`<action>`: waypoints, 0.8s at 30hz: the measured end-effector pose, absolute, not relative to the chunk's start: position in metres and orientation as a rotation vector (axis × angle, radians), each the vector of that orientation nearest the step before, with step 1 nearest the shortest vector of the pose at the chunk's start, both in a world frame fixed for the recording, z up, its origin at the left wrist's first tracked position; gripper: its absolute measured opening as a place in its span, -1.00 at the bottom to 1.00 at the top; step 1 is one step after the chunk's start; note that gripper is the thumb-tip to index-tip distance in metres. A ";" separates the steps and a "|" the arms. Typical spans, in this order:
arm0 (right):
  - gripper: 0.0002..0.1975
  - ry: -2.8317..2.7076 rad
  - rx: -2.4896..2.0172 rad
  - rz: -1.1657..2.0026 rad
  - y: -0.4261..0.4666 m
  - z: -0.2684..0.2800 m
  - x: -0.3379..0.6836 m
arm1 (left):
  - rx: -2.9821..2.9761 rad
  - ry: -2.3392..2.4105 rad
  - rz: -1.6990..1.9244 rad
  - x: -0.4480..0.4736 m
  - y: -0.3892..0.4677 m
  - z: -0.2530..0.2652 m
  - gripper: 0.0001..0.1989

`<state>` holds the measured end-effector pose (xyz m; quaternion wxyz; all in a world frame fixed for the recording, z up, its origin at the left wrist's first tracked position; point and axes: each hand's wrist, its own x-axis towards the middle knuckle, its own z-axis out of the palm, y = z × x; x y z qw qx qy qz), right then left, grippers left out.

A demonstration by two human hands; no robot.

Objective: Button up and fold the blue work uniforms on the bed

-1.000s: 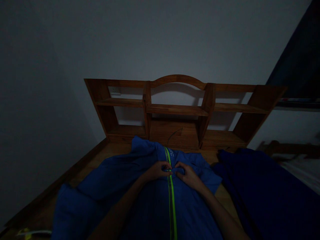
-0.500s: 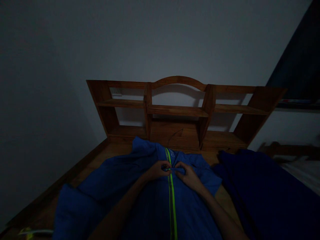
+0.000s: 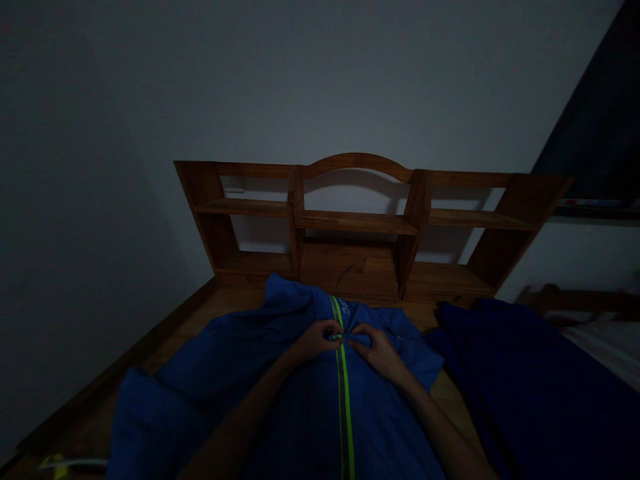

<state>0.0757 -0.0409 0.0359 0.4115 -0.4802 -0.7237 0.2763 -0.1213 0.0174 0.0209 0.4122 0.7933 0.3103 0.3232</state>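
A blue jacket (image 3: 240, 360) lies spread out on a wooden surface. Yellow-green and grey reflective trim (image 3: 345, 413) runs down its middle, and pale lettering (image 3: 345, 307) shows near the upper part. My left hand (image 3: 320, 337) pinches the jacket's fabric right at the trim. Close beside it, my right hand (image 3: 375, 349) pinches a raised fold of the same jacket between thumb and finger. The fingertips of both hands almost meet over the trim. Any small fastener between them is too dark to make out.
Behind the jacket stands a wooden headboard with shelves (image 3: 357, 221) against a pale wall. Dark blue cloth (image 3: 530, 387) lies to the right. A pale strip with a yellow bit (image 3: 75, 462) sits at the lower left. A dark curtain (image 3: 595, 127) hangs at upper right.
Both hands stay at the same spot on the jacket, with only slight finger shifts. The right fingertips have drawn a little up on the fold.
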 end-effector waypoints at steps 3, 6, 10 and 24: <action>-0.81 -1.817 -1.209 0.703 -0.041 0.036 0.076 | 1.995 0.796 0.804 -0.122 0.017 0.022 -0.82; -0.80 -1.817 -1.208 0.696 -0.042 0.036 0.076 | 2.007 0.811 0.812 -0.122 0.017 0.022 -0.82; -0.80 -1.817 -1.216 0.669 -0.042 0.035 0.076 | 2.012 0.789 0.834 -0.122 0.017 0.020 -0.83; -0.80 -1.827 -1.237 0.610 -0.043 0.033 0.075 | 2.009 0.802 0.891 -0.117 0.012 0.021 -0.83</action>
